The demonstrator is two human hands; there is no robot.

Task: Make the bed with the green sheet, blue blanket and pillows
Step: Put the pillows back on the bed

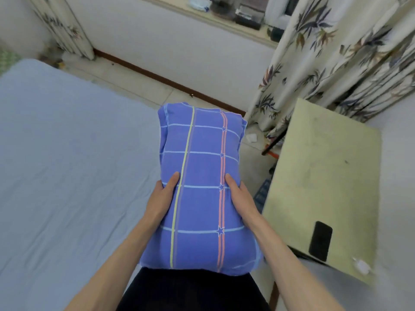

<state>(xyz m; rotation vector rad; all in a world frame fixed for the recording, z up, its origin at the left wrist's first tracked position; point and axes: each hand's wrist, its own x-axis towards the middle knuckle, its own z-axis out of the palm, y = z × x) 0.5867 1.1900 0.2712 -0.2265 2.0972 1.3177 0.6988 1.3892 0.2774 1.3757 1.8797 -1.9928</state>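
Hands — left hand (162, 198), right hand (241, 198) — grip blue pillow (199, 153).

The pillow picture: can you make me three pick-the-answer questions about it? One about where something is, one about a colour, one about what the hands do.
1. Where is the black phone?
A. on the yellowish table
B. on the bed
C. on the windowsill

2. What colour is the thin line near the pillow's left side?
A. green
B. yellow
C. black

3. How is the pillow held?
A. one hand
B. lying on the floor
C. both hands

Answers:
1 A, the phone lies on the table's near corner.
2 B, a yellow line runs down the pillow's length.
3 C, the left hand and right hand grip its sides, thumbs on top, above the bed.
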